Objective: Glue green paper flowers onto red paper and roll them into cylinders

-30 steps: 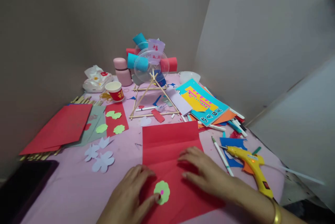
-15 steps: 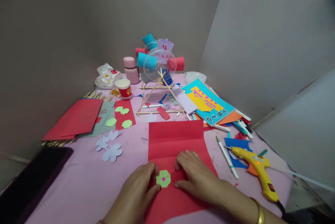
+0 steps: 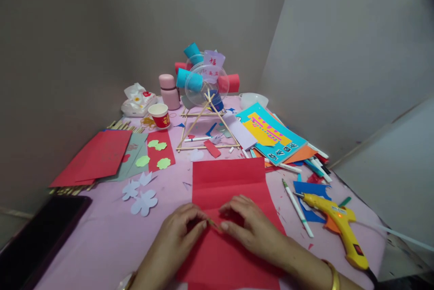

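Two bare hands are facing each other over a sheet of red paper (image 3: 233, 181) at the lower middle of the frame. The left hand (image 3: 181, 233) is pinching a small paper cutout (image 3: 213, 224) between thumb and forefinger; the piece is showing nearly edge-on, so its shape is hard to make out from where I'm standing. The right hand (image 3: 252, 229) is bending its fingers beside the cutout's other end, and I can't tell whether they are gripping or just touching it. At lower right, a green-tipped marker (image 3: 297, 208) is lying on the pink-covered desk (image 3: 111, 235), and a yellow hot glue gun (image 3: 341, 220) is resting its nozzle over blue paper (image 3: 310, 188). Pale paper flowers (image 3: 144, 202) are lying left of centre, and a stick-framed wheel (image 3: 209, 96) with coloured cups (image 3: 193, 80) is standing at upper middle.
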`<state>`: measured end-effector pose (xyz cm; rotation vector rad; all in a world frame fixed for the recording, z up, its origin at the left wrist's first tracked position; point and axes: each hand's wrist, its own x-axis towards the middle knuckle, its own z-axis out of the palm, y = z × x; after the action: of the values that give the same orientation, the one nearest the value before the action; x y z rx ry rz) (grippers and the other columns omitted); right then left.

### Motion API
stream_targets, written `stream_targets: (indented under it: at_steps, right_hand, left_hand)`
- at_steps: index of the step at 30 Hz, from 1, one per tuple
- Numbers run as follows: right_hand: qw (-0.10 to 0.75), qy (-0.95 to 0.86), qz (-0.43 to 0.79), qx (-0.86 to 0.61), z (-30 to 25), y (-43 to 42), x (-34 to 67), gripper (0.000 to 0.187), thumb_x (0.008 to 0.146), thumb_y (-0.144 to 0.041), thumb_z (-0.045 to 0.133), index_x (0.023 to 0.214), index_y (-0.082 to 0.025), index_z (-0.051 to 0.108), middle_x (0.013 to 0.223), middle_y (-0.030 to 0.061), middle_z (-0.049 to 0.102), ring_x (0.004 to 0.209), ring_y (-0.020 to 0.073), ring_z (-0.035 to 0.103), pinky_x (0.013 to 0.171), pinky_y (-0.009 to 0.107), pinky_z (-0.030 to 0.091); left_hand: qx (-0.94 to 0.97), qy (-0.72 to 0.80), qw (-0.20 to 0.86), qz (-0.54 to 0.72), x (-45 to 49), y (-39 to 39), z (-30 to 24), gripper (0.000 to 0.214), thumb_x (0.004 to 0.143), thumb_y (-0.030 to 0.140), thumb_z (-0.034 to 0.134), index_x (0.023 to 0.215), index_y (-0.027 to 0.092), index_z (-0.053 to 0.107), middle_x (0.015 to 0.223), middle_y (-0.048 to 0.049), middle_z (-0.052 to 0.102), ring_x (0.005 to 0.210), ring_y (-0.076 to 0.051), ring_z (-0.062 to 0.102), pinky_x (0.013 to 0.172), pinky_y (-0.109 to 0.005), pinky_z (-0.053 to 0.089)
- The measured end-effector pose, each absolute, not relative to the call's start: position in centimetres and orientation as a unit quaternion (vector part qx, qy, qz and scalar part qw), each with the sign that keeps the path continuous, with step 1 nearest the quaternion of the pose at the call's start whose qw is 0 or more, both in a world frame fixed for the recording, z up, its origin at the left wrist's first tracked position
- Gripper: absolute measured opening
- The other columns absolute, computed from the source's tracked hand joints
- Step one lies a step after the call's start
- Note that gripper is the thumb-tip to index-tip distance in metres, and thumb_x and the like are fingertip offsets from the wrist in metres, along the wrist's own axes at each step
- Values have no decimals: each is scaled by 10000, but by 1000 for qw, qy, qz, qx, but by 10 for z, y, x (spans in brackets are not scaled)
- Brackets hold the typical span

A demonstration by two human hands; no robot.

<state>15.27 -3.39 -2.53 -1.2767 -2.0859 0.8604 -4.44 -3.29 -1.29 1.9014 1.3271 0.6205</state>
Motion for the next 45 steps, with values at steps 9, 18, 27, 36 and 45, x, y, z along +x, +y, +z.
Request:
stream_targets:
  at_steps: [9, 18, 27, 36, 45]
  right_hand:
    - [326, -743, 356, -463, -20, -45, 145, 243, 910, -314, 448, 812, -177, 623, 761, 29, 645, 725, 154, 555, 699, 273, 399]
    - [334, -617, 525, -481, -24, -66, 135, 233, 806, -323, 540, 661, -144, 577, 590, -18, 508, 562, 109, 437, 528, 220, 345]
    - [264, -583, 566, -520, -36, -83, 136, 246, 779, -330, 524, 597, -164, 514, 522, -35, 457, 482, 91, 385, 453, 210, 289]
    - [297, -736, 256, -552, -52, -96, 176, 185, 866, -183, 445, 851, -202, 628, 766, 49, 704, 680, 180, 654, 618, 262, 473]
    - [289, -788, 172, -515, -58, -101, 179, 212, 868, -142, 423, 857, -176, 632, 685, 67, 648, 635, 190, 610, 570, 280, 467]
  left_hand:
    - [694, 508, 440, 258, -44, -47, -12, 177, 880, 297, 442, 818, 214, 586, 791, -2, 650, 743, -157, 586, 696, -246, 448]
    - [599, 502, 573, 247, -46, -57, -15, 207, 806, 371, 537, 746, 179, 586, 696, 12, 582, 672, -146, 535, 626, -236, 430]
    - [619, 516, 560, 192, -47, -67, -20, 265, 833, 401, 483, 718, 181, 577, 675, 7, 595, 655, -150, 543, 601, -226, 418]
    - [720, 544, 412, 129, -45, -59, -18, 283, 898, 397, 373, 736, 221, 523, 750, 2, 617, 700, -169, 570, 641, -248, 415]
    - [778, 565, 268, 66, -33, -58, -30, 277, 910, 350, 346, 745, 212, 520, 780, -44, 608, 747, -229, 568, 696, -356, 404]
